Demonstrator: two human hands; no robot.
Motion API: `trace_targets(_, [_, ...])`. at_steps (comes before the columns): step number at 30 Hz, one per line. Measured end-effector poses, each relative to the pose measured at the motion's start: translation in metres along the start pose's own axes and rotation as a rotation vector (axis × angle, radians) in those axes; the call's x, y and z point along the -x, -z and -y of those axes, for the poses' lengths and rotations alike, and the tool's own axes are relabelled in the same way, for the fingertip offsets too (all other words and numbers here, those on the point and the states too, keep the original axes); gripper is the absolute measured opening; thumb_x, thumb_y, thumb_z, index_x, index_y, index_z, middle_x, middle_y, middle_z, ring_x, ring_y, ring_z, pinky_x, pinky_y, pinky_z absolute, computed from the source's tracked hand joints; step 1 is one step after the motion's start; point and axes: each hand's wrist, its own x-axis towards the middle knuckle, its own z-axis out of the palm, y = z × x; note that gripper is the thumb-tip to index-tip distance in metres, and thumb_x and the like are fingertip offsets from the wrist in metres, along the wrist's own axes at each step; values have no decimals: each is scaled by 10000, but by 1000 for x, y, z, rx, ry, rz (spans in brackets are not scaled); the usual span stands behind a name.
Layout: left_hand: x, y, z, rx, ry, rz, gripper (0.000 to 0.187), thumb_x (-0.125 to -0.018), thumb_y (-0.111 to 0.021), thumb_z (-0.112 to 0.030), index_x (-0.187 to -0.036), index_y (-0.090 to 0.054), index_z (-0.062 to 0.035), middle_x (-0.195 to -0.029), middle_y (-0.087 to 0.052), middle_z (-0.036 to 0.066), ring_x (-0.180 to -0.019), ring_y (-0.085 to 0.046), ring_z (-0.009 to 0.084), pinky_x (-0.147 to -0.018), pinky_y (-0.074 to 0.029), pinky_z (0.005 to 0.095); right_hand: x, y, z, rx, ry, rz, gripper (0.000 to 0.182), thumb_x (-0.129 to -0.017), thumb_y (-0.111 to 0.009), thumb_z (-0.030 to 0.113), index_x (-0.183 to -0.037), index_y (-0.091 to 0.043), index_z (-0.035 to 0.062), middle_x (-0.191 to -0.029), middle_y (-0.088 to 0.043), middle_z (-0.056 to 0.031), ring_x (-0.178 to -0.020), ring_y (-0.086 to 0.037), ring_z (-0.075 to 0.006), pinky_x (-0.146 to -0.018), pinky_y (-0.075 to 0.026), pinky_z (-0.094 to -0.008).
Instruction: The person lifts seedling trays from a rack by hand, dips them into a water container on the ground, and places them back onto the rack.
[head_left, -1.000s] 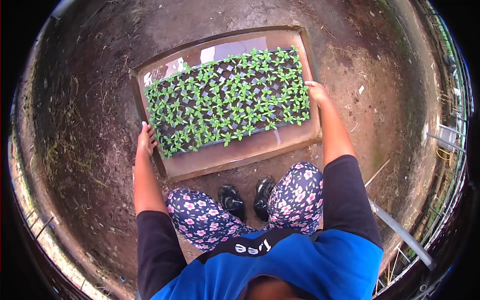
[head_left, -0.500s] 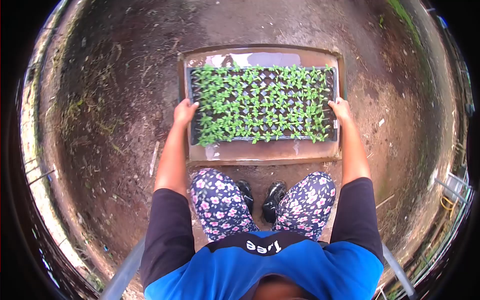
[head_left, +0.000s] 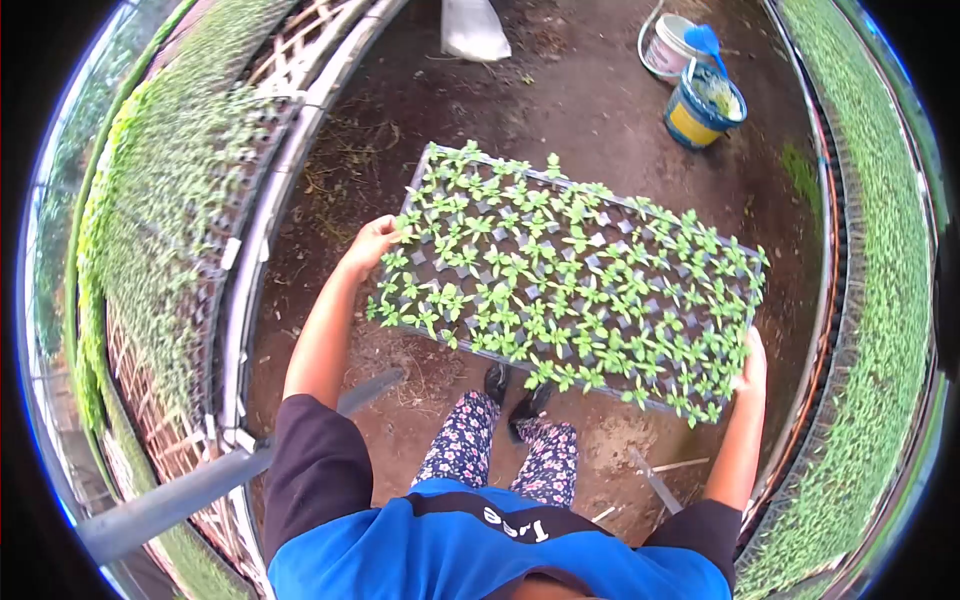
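Observation:
A dark seedling tray point(head_left: 598, 240), full of small green plants in square cells, is held up in front of my body above the ground. Its right end tilts lower in the view than its left. My left hand point(head_left: 374, 243) grips the left short edge, and my right hand point(head_left: 750, 364) grips the right short edge near the lower corner. Leaves partly cover the fingers of both hands. Below the tray, my shoes and flowered trousers point(head_left: 458, 432) show on the soil.
Raised benches packed with seedlings point(head_left: 165, 200) run along the left, and more seedlings point(head_left: 885, 250) line the right. Ahead stand a blue and yellow bucket point(head_left: 692, 122), a white bucket point(head_left: 664, 56) with a blue scoop point(head_left: 706, 42), and a white sack point(head_left: 474, 30). A grey pipe point(head_left: 190, 495) crosses lower left.
The seedling tray has been lifted out of the shallow water-filled basin and turned at an angle. I have risen from a crouch, and benches and buckets have come into view.

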Motion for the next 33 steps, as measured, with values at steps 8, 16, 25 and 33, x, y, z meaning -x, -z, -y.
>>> trace_targets(8, [2,-25,-29,-17,-45,-86,201,-654,-637,-192,-653,-485,-60,-624,-528,47,-584,-516,155,-519,-412,324,-3,-78,21,253,38,-70,73,-697,-500,32,-725,-449,77,-671,-463,4,-593,-467,-122,-546,-401,-264])
trace_targets(16, [128,-99,-8,-222,-109,-495,199,-670,-568,-136,-848,-540,-50,-874,-545,159,-884,-520,327,-741,-421,412,10,-93,-25,702,404,-102,286,-651,-540,37,-570,-278,117,-571,-260,46,-514,-247,-75,-455,-240,-250])
trace_targets(25, [457,-43,-6,22,-480,-998,174,-729,-573,-132,-794,-494,9,-669,-500,109,-633,-512,243,-566,-394,339,242,-123,69,636,634,161,205,-740,-536,60,-677,-343,94,-662,-291,35,-624,-275,-91,-578,-254,-235])
trace_targets(33, [729,27,47,102,-104,-1271,187,-725,-584,-153,-749,-487,4,-616,-498,120,-541,-484,198,-528,-388,314,418,-235,11,511,436,595,248,-719,-531,-23,-675,-337,125,-666,-314,51,-627,-301,-58,-590,-271,-199])
